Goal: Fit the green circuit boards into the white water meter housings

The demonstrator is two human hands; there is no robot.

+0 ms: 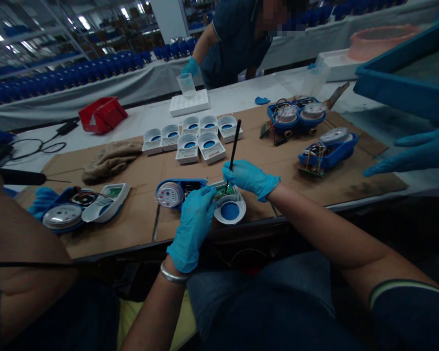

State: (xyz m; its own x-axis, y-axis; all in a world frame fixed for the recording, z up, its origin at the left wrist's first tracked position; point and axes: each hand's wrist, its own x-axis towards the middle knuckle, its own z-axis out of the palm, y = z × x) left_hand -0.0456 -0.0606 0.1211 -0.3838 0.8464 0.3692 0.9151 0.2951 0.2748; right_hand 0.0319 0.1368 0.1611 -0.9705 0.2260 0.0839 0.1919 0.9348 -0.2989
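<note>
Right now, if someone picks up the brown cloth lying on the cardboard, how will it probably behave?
The brown cloth is crumpled in soft folds, so it would probably hang floppy and lose its shape when lifted. It looks thin and likely light for its size. Lying flat on the cardboard, it should not roll or tip; a push would probably bunch it up more than slide it.

On the brown cardboard sheet (139, 219), white plastic meter covers (190, 139) sit behind the opened blue water meter (179, 191), crumpled beige cloth (109, 160) off left.

- Long white worktable (241, 97) spans the room.
- Brown cardboard sheet (139, 219) covers its near edge.
- Metal shelves (51, 29) stand behind, under ceiling strip lights (84, 22).
</note>
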